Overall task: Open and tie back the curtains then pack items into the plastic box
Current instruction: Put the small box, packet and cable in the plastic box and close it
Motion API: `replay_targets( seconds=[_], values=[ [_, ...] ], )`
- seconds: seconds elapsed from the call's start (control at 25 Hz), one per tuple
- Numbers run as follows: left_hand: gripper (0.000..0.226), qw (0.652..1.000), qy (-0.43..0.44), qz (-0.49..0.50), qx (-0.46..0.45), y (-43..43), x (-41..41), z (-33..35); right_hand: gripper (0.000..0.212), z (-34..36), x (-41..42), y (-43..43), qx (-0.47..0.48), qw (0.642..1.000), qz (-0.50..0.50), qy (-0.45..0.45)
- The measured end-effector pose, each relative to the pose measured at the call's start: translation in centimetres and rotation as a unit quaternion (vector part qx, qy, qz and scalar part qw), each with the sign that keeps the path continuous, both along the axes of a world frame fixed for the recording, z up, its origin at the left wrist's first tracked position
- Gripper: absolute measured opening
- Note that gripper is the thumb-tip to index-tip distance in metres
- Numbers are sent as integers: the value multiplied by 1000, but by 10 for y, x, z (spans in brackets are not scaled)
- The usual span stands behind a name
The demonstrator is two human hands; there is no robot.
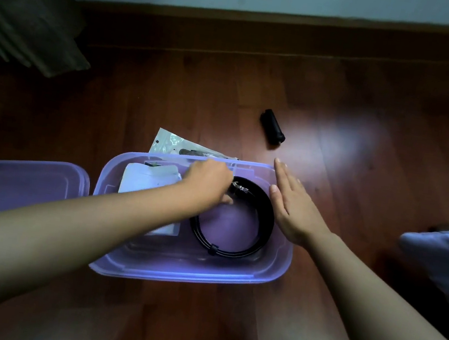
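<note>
A purple translucent plastic box stands open on the wooden floor in front of me. Inside lie a coiled black belt on the right and a white packet on the left. My left hand reaches into the box with fingers curled at the belt's buckle end; whether it grips the belt is hidden. My right hand is flat, fingers together, resting against the box's right rim. A clear plastic bag with dark items leans over the box's far edge.
The box's purple lid lies on the floor to the left. A small black cylinder lies on the floor beyond the box. A dark curtain hangs at far left. A grey cushion sits at right.
</note>
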State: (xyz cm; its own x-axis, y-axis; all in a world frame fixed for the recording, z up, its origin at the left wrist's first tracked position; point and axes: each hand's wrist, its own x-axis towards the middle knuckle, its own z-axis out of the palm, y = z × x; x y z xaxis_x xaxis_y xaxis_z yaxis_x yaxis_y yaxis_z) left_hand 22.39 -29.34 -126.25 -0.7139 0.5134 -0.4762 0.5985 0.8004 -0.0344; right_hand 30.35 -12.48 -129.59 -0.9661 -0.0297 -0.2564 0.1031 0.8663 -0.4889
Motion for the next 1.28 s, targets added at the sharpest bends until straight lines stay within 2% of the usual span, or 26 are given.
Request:
replay_targets(
  seconds=[0.08, 0.2, 0.24, 0.28, 0.36, 0.48, 0.6, 0.68, 0.8, 0.88, 1.0, 1.12, 1.2, 1.28],
  values=[
    [41, 997, -32, 49, 42, -5, -23, 17, 65, -1, 0, 0, 0, 1000, 0, 4],
    [26, 960, -162, 165, 157, -3, -62, 40, 64, -3, 0, -1, -5, 1000, -1, 10],
    [21, 950, -160, 178, 198, 3, -75, 40, 64, -3, 1, -1, -4, 1000, 0, 12],
    [17, 952, -120, 162, 232, 13, -86, 37, 64, -4, 0, -1, -1, 1000, 0, 14],
    [22, 961, -21, 71, 266, 36, -109, 18, 64, -4, 1, -1, 4, 1000, 1, 16],
    [50, 974, -8, -65, 215, 67, -134, -23, 64, -5, 0, -1, 4, 1000, 4, 20],
    [70, 989, -3, -112, 93, 85, -129, -49, 64, -4, 0, -1, 10, 1000, 3, 22],
    [61, 988, 41, -147, 31, 91, -123, -54, 64, -4, 1, -2, 18, 1000, 8, 23],
    [39, 977, 128, -166, 34, 91, -121, -57, 63, -4, -2, -1, 17, 999, 16, 27],
    [33, 984, 104, -137, 56, 83, -124, -54, 63, -4, -3, 1, 22, 999, 24, 23],
    [34, 986, 56, -100, 124, 62, -131, -40, 64, -3, -3, 2, 34, 999, 29, 22],
    [43, 955, 74, -162, 237, 27, -127, -20, 64, -3, -2, 1, 41, 998, 29, 21],
    [46, 904, 114, -219, 349, -5, -108, -8, 65, -3, -3, 1, 42, 999, 28, 19],
    [42, 864, 99, -253, 424, -35, -81, -1, 65, -3, -2, 1, 43, 999, 26, 17]
  ],
)
